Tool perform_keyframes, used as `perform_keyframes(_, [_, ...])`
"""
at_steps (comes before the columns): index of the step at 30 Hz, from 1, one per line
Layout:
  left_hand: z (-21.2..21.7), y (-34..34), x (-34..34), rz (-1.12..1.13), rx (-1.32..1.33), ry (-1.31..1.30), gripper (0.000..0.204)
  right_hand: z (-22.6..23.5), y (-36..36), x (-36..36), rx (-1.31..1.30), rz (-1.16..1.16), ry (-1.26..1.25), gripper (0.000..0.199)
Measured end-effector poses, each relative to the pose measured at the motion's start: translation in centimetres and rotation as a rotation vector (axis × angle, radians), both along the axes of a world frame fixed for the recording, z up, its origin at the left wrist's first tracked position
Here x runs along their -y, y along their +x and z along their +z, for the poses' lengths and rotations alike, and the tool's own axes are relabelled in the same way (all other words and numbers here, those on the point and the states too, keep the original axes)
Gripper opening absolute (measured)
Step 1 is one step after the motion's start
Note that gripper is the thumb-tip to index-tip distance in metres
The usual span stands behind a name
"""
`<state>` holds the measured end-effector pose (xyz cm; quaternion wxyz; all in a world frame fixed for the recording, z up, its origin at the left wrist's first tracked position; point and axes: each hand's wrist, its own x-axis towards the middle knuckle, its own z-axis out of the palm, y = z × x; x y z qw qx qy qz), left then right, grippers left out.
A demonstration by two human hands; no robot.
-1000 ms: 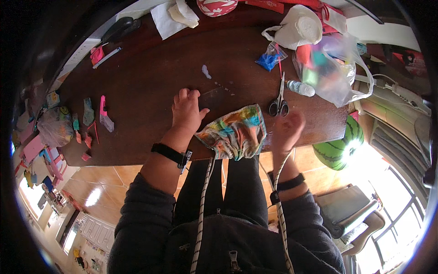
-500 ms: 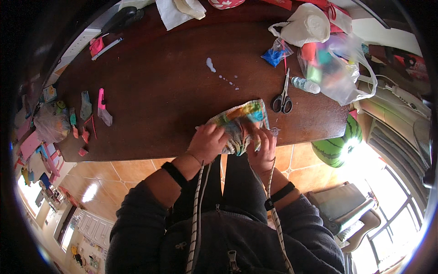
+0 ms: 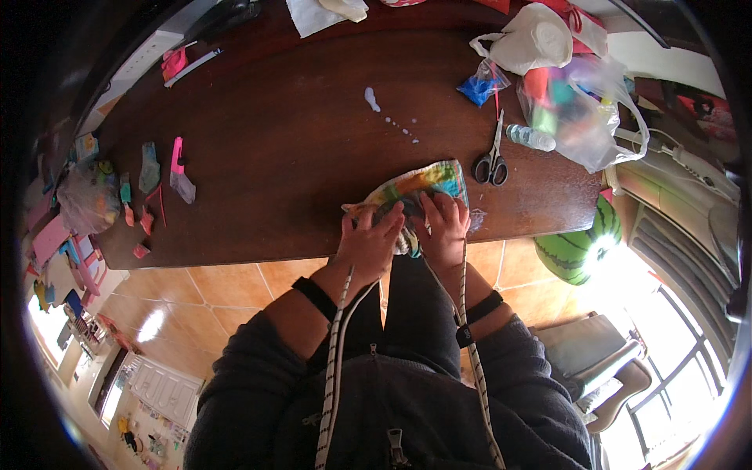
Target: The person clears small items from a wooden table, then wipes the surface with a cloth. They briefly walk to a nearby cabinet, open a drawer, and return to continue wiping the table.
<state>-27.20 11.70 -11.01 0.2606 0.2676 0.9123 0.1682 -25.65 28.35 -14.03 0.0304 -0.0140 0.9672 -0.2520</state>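
A multicoloured cloth (image 3: 448,178), orange, green and blue with a pale edge, lies crumpled at the near edge of the dark wooden table. My left hand (image 3: 370,239) grips its near left part with curled fingers. My right hand (image 3: 443,233) is bent over the right side, fingers pressed into the folds. Part of the cloth hangs between my hands over the table's edge, and the fingertips are partly hidden in it. Just right of my right hand lies a small clear plastic scrap or wet patch (image 3: 478,218); I cannot tell which.
Black-handled scissors (image 3: 492,166) lie right of the cloth, near a small clear bottle (image 3: 531,138) and a filled plastic bag (image 3: 583,117). White liquid spots (image 3: 371,99) mark the table (image 3: 274,157). A pink cutter (image 3: 178,160) lies left. A watermelon-patterned ball (image 3: 576,254) sits beyond the right edge.
My hands have shifted slightly on the cloth, with the left fingers now further over it and closer to the right hand. The whole view has tilted a little.
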Motion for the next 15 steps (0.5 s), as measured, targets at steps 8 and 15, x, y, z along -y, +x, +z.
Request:
perform_keyframes(8, [-1.2, -0.3, 3.1, 0.532, -0.112, 0.103, 0.037, 1.0, -1.2, 1.2, 0.148, 0.076, 0.112, 0.046])
perform_keyframes(15, [-1.9, -1.7, 3.1, 0.839, 0.387, 0.295, 0.024, 0.5, -1.5, -0.5, 0.018, -0.12, -0.065, 0.022])
